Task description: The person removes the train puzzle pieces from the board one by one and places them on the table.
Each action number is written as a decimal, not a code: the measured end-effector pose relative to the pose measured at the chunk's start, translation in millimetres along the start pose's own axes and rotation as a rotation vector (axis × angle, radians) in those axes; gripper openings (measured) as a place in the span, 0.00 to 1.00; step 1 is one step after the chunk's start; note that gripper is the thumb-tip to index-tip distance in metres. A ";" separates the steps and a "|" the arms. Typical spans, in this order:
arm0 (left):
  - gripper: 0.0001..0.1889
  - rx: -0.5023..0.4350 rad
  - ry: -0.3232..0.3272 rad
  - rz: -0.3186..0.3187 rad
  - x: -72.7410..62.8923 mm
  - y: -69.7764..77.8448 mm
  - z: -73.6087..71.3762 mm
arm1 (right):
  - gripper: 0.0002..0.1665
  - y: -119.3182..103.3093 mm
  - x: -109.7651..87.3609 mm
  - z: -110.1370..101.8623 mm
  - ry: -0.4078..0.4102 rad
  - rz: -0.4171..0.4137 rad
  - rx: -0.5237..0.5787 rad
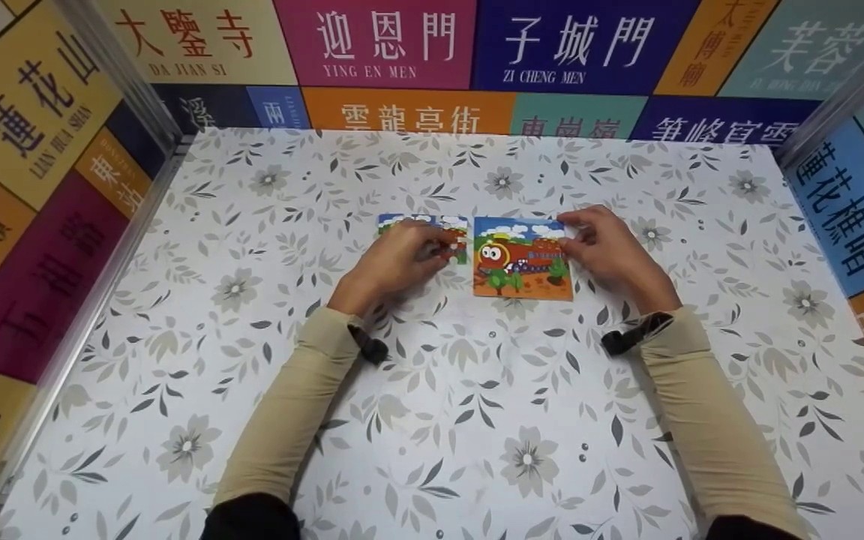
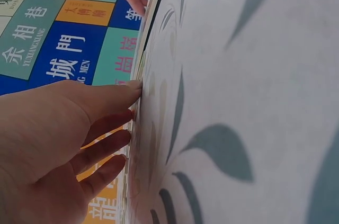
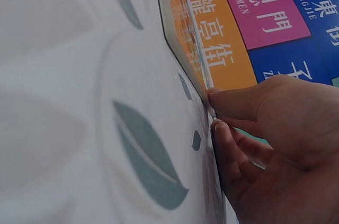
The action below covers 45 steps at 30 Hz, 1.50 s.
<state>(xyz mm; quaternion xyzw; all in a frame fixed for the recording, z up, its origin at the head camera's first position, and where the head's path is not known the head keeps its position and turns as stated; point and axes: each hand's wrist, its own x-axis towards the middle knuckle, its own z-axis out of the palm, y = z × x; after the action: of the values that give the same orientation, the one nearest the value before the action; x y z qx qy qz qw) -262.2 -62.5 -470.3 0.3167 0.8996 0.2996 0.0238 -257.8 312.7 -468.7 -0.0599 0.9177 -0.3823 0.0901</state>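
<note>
A square picture board (image 1: 522, 281) with a cartoon train, cactus and clouds lies on the patterned table. My right hand (image 1: 608, 244) pinches its right edge near the upper corner between thumb and fingers; in the right wrist view the thumb (image 3: 238, 103) and index fingertip meet at the board's edge. Just left of the board lie thin picture pieces (image 1: 453, 223) with matching sky and train, pale gaps between them. My left hand (image 1: 398, 262) covers much of them, its fingertips touching them. In the left wrist view the fingers (image 2: 106, 175) are spread and fairly straight.
The table (image 1: 432, 450) has a white cover printed with grey flowers and leaves. Upright panels with coloured place-name tiles (image 1: 387, 45) close off the back and both sides. A dark wrist strap (image 1: 368, 346) sits on each forearm.
</note>
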 end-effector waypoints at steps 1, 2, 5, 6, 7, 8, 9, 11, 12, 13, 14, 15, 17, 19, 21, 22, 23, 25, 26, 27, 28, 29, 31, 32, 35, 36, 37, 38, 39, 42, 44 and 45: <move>0.19 0.002 -0.001 0.000 0.2 0.0 -0.2 | 0.30 -0.1 -0.2 -0.1 0.000 0.001 0.000; 0.19 0.005 -0.003 0.000 0.1 0.1 -0.5 | 0.30 -0.5 -0.6 -0.2 -0.001 0.002 0.000; 0.20 0.017 -0.003 0.005 0.4 1.5 -1.3 | 0.30 -0.9 -1.4 -0.5 -0.003 0.003 0.001; 0.20 0.022 0.000 0.006 0.3 2.5 -1.6 | 0.30 -1.0 -1.6 -0.6 -0.004 0.004 0.002; 0.20 0.029 0.004 0.007 0.2 3.7 -1.9 | 0.30 -0.9 -1.8 -0.7 -0.005 0.003 0.000; 0.19 0.031 0.007 0.010 0.4 5.2 -1.9 | 0.30 -0.7 -1.7 -0.8 -0.004 -0.001 -0.004; 0.19 0.032 0.010 0.014 0.9 6.7 -1.7 | 0.30 -0.5 -1.5 -0.9 -0.004 -0.005 -0.007; 0.20 0.023 0.007 0.012 2.0 9.9 -0.4 | 0.29 0.2 -1.0 -1.0 -0.005 -0.016 -0.016; 0.20 0.015 0.003 0.014 2.7 11.7 0.3 | 0.29 0.5 -0.7 -0.9 -0.004 -0.021 -0.021; 0.20 0.007 -0.001 0.016 3.7 13.4 1.5 | 0.29 0.8 -0.4 -0.9 -0.005 -0.024 -0.024; 0.19 0.000 -0.005 0.022 4.9 14.9 2.8 | 0.29 1.1 -0.1 -0.9 -0.005 -0.024 -0.028; 0.19 -0.005 -0.009 0.026 5.8 16.3 4.0 | 0.29 1.1 -0.1 -0.8 -0.006 -0.022 -0.030; 0.19 -0.008 -0.010 0.039 7.6 19.5 6.4 | 0.29 1.4 0.2 -0.8 -0.007 -0.013 -0.026; 0.19 -0.005 -0.003 0.053 9.8 22.3 9.4 | 0.29 1.0 0.1 -0.8 -0.009 0.000 -0.019; 0.19 -0.009 -0.004 0.059 12.4 26.0 12.6 | 0.29 0.4 -0.1 -1.0 -0.008 0.006 -0.017; 0.19 -0.008 -0.007 0.062 14.0 27.9 14.4 | 0.29 0.0 -0.3 -1.1 -0.010 0.009 -0.014; 0.19 -0.008 -0.013 0.060 15.9 30.3 16.2 | 0.29 -0.2 -0.5 -1.2 -0.010 0.009 -0.017; 0.20 0.001 -0.027 0.069 20.2 35.6 20.0 | 0.29 -0.8 -1.0 -1.5 -0.010 0.007 -0.022; 0.20 0.008 -0.035 0.074 22.4 38.3 21.8 | 0.29 -1.1 -1.1 -1.6 -0.011 0.005 -0.023; 0.20 0.018 -0.044 0.079 24.5 40.9 23.7 | 0.29 -1.1 -1.4 -1.8 -0.011 0.004 -0.023; 0.21 0.028 -0.052 0.085 26.5 43.6 25.4 | 0.29 -1.3 -1.6 -1.7 -0.012 0.004 -0.022; 0.21 0.035 -0.059 0.092 28.4 46.4 27.0 | 0.29 -1.4 -1.6 -1.8 -0.012 0.003 -0.022; 0.21 0.052 -0.068 0.113 32.2 50.2 30.8 | 0.30 -1.3 -1.7 -2.0 -0.010 0.003 -0.019; 0.21 0.054 -0.071 0.117 34.1 52.2 32.4 | 0.30 -1.5 -1.7 -2.0 -0.009 0.002 -0.017; 0.20 0.056 -0.078 0.127 39.1 56.8 37.3 | 0.30 -1.4 -1.5 -2.4 -0.008 -0.004 -0.018; 0.20 0.055 -0.081 0.126 40.8 58.1 38.8 | 0.30 -1.2 -1.4 -2.5 -0.008 -0.006 -0.018; 0.20 0.053 -0.084 0.122 42.1 59.4 40.2 | 0.30 -1.0 -1.5 -2.5 -0.009 -0.007 -0.018; 0.20 0.050 -0.088 0.120 43.5 60.8 41.6 | 0.30 -0.8 -1.5 -2.4 -0.010 -0.007 -0.018; 0.20 0.047 -0.091 0.118 44.7 62.0 43.1 | 0.30 -0.6 -1.5 -2.3 -0.010 -0.008 -0.018; 0.19 0.047 -0.081 0.129 48.0 65.2 46.9 | 0.29 0.3 -1.1 -2.1 -0.004 -0.044 -0.028; 0.19 0.059 -0.071 0.133 49.4 67.0 49.0 | 0.29 0.8 -0.1 -1.9 -0.002 -0.064 -0.035; 0.19 0.065 -0.067 0.133 50.1 67.5 49.8 | 0.29 0.8 0.2 -1.8 0.000 -0.077 -0.038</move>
<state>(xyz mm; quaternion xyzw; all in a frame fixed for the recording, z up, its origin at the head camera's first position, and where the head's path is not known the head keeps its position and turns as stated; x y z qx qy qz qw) -253.1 34.7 -466.3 0.3861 0.8846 0.2606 0.0235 -258.4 314.4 -468.1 -0.0968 0.9218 -0.3679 0.0740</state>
